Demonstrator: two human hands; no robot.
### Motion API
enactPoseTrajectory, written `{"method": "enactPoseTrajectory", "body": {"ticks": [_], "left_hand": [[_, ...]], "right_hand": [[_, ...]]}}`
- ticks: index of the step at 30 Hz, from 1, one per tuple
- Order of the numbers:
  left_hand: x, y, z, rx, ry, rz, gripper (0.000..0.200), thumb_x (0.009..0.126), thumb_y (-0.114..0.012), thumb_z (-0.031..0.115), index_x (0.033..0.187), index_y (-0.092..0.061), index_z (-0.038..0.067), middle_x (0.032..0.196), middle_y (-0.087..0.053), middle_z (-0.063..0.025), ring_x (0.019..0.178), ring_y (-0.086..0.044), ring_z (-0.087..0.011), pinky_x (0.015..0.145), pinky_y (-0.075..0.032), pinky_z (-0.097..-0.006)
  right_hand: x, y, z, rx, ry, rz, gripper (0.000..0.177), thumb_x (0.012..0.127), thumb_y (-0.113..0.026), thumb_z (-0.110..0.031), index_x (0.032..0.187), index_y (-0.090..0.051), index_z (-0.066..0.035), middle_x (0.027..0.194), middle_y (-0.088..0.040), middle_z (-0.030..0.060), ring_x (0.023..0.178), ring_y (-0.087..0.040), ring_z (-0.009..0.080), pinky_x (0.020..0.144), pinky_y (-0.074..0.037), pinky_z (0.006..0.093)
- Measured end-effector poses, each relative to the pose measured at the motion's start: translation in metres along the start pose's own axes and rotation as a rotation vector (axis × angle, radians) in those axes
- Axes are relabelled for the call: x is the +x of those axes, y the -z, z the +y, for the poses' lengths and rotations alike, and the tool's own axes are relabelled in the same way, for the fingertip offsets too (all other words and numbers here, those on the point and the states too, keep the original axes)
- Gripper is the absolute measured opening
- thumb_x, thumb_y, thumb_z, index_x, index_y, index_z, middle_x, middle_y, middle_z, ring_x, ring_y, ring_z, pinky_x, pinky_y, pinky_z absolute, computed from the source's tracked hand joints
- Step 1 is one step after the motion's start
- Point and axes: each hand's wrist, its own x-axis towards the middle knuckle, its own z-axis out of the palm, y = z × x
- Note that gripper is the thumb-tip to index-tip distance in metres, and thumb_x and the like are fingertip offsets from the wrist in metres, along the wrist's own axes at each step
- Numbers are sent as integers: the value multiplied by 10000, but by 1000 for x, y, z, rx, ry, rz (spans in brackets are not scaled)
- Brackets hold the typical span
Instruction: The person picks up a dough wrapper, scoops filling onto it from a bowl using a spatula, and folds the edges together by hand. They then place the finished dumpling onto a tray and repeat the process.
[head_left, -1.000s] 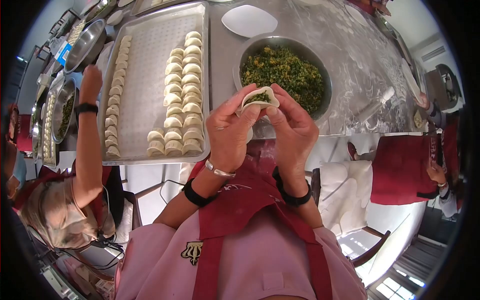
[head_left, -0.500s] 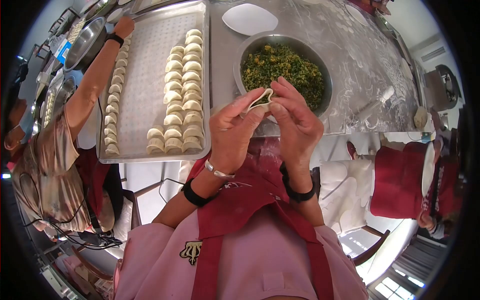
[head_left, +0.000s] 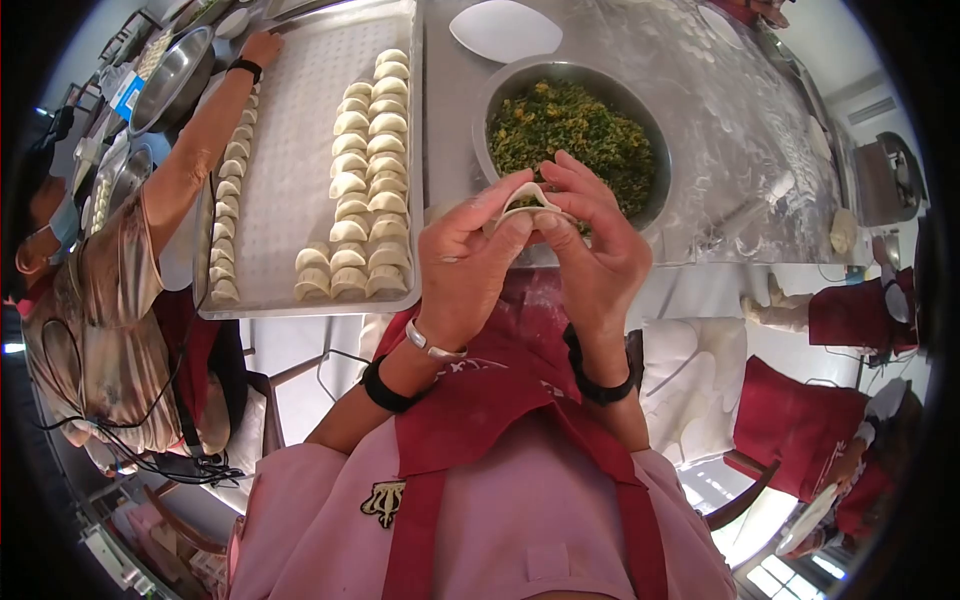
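Between my two hands is a folded dumpling (head_left: 527, 199), its wrapper partly open at the top with green filling showing inside. My left hand (head_left: 468, 255) pinches its left side with thumb and forefinger. On the right side, the thumb and fingers of my right hand (head_left: 592, 235) press the wrapper's edge. Just beyond my fingers, a steel bowl (head_left: 664, 180) holds chopped green and yellow filling (head_left: 570, 135). To the left lies a metal tray (head_left: 285, 150) with rows of finished dumplings (head_left: 387, 160).
A white plate (head_left: 505, 30) lies behind the bowl. Flour covers the table (head_left: 730, 130) at right, with a lump of dough (head_left: 843, 232) near its edge. On the left, a co-worker's arm (head_left: 205, 125) reaches over the tray's far-left corner. Other people in red aprons (head_left: 800, 420) are at right.
The dumpling's folded edge has shifted and opened into an arch as my fingers moved along it. The co-worker's hand moved slightly right. People at right changed position.
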Motion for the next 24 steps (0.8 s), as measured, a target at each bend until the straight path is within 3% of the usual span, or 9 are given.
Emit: {"method": "enactPoseTrajectory", "body": {"ticks": [4,10,13,16,19,24], "left_hand": [[0,10,-4,200,-51,-95,330,962,-585,5,1282,-581,-78,1226,-627,-155,1080,-640,-192,945,-564,-334],[2,13,1,187,30,-144,342,967,-564,-2,1300,-566,-78,1244,-621,-167,1097,-639,-213,961,-555,-342],[1,14,1,110,78,-111,350,962,-569,1,1305,-574,-67,1226,-651,-146,1087,-621,-140,894,-520,-250],[1,17,-2,244,15,-131,378,952,-575,5,1324,-559,-62,1232,-653,-143,1078,-625,-139,897,-518,-254],[1,17,0,290,11,-134,382,944,-562,0,1320,-556,-70,1233,-655,-153,1054,-631,-137,885,-516,-261],[3,21,9,547,-19,-234,397,934,-510,-28,1326,-529,-89,1192,-657,-201,1038,-648,-183,873,-512,-285]], "right_hand": [[-1,1,2,53,50,-11,147,792,-729,41,934,-715,5,1151,-696,176,1232,-582,318,1010,-469,394],[-3,10,12,-81,72,-86,245,784,-737,28,1027,-716,10,1200,-682,180,1263,-565,312,1026,-461,385],[-2,10,5,79,-144,-51,288,788,-743,-4,1074,-716,4,1239,-662,190,1291,-545,306,1042,-451,383],[-1,8,1,186,-236,-79,300,792,-744,-28,1090,-721,-10,1266,-652,179,1305,-533,304,1051,-444,385],[-1,11,13,181,-143,-137,276,773,-747,-11,1048,-731,-19,1258,-663,152,1296,-541,298,1027,-465,377],[-1,10,12,-104,144,-170,226,741,-737,33,961,-733,-20,1187,-693,154,1227,-592,334,982,-499,386]]}}
